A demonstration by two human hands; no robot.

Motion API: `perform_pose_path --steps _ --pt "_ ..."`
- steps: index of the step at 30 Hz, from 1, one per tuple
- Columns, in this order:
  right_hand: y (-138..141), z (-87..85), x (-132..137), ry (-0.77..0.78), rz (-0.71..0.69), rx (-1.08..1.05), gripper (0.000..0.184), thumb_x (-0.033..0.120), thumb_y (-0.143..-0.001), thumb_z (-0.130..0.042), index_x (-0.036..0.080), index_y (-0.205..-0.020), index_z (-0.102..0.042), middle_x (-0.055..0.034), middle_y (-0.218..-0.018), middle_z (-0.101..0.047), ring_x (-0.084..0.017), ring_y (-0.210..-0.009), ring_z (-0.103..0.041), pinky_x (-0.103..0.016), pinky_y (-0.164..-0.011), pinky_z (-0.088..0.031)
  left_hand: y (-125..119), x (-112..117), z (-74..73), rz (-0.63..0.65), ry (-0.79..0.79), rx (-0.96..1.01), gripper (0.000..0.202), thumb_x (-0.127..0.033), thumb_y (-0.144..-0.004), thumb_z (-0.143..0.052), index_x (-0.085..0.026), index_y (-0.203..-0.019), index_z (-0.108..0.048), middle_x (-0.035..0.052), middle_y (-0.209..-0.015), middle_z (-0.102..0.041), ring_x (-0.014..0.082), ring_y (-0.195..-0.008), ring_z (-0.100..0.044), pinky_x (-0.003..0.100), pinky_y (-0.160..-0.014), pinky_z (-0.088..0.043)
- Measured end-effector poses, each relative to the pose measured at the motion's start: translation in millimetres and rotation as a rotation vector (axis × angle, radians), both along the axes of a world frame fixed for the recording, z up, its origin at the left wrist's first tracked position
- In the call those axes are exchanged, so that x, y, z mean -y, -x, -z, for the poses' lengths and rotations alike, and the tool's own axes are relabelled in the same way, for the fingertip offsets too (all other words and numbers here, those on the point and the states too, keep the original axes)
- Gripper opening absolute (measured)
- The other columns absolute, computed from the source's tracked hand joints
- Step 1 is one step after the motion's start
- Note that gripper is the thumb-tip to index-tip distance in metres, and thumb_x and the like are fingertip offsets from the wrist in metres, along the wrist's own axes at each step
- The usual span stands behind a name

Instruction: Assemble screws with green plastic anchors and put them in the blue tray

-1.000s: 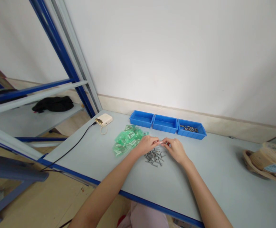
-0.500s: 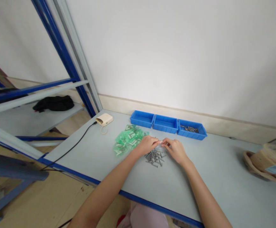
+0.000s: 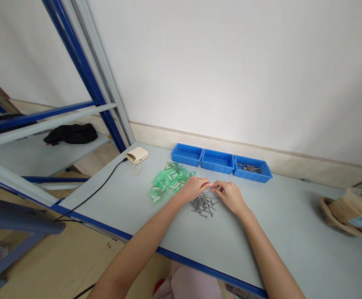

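Observation:
Over a pile of loose metal screws [image 3: 202, 204], my left hand [image 3: 196, 187] and my right hand [image 3: 229, 194] meet with their fingertips pinched. Between them is something tiny and pale, partly metallic, mostly covered by the fingers; I cannot make out what it is. Both hands are closed on it. Just left of my left hand lies a heap of small green clear bags [image 3: 168, 181] with white and metal pieces inside. Some screws under my hands are hidden.
Three blue bins stand along the wall: the left bin [image 3: 187, 161], the middle bin [image 3: 217, 168] and the right bin [image 3: 252, 176], which holds screws. A cream device [image 3: 139, 154] with a black cable sits at left, a tape roll [image 3: 333, 222] at right.
My hands stay together over the screws, with the fingertips shifting only slightly around the tiny piece. The rest of the table looks the same.

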State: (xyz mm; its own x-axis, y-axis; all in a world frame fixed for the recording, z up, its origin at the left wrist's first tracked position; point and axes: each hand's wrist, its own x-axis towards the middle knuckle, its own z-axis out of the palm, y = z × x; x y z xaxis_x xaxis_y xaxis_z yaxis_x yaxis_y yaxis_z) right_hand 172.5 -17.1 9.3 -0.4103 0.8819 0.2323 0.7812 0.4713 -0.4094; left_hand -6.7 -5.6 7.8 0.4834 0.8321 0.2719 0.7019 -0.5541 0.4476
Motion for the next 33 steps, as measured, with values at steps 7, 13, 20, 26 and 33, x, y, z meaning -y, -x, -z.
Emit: perform_pose_path --steps 7,13,20,26,33 --pt "-1.1 -2.1 0.1 0.002 -0.023 0.004 0.023 0.03 -0.088 -0.04 0.024 -0.094 -0.061 -0.0009 -0.083 -0.068 -0.017 -0.074 -0.061 -0.026 -0.066 -0.038 0.2 1.1 -1.7 0.049 0.029 0.029 0.032 -0.036 -0.089 -0.04 -0.017 -0.076 -0.062 -0.0012 -0.059 -0.057 0.0115 -0.058 -0.051 0.02 -0.058 -0.031" --pt "-2.0 -1.5 -0.1 -0.02 -0.048 0.022 0.017 0.032 -0.085 -0.048 0.023 -0.088 -0.062 -0.0006 -0.079 -0.068 -0.018 -0.074 -0.061 -0.028 -0.071 -0.037 -0.3 1.0 -1.1 0.05 0.035 0.015 0.04 -0.036 -0.089 -0.038 -0.015 -0.062 -0.059 -0.0003 -0.054 -0.054 0.0111 -0.054 -0.048 0.022 -0.056 -0.029" --pt "-4.2 -1.5 -2.0 -0.024 -0.089 0.0 0.024 0.031 -0.089 -0.041 0.025 -0.092 -0.064 -0.0019 -0.092 -0.068 -0.018 -0.086 -0.061 -0.03 -0.078 -0.035 -1.8 1.5 0.0 0.043 0.103 0.107 0.033 -0.044 -0.085 -0.045 -0.016 -0.077 -0.06 -0.0027 -0.059 -0.056 0.0103 -0.057 -0.05 0.019 -0.055 -0.031" --pt "-1.4 -2.2 -0.5 -0.038 -0.058 -0.069 0.016 0.031 -0.085 -0.048 0.021 -0.09 -0.059 -0.0014 -0.082 -0.068 -0.015 -0.074 -0.061 -0.029 -0.075 -0.035 0.2 -0.8 1.5 0.026 0.082 0.071 0.04 -0.038 -0.089 -0.037 -0.015 -0.064 -0.058 -0.0026 -0.054 -0.051 0.0099 -0.054 -0.047 0.02 -0.054 -0.029" --pt "-3.4 0.3 -2.4 -0.057 -0.043 -0.044 0.022 0.029 -0.088 -0.041 0.022 -0.09 -0.061 -0.0022 -0.085 -0.068 -0.016 -0.075 -0.061 -0.029 -0.074 -0.036 -1.2 1.2 -1.6 0.003 0.1 0.065 0.032 -0.039 -0.087 -0.04 -0.017 -0.077 -0.061 -0.0022 -0.058 -0.055 0.0111 -0.057 -0.049 0.021 -0.055 -0.031"
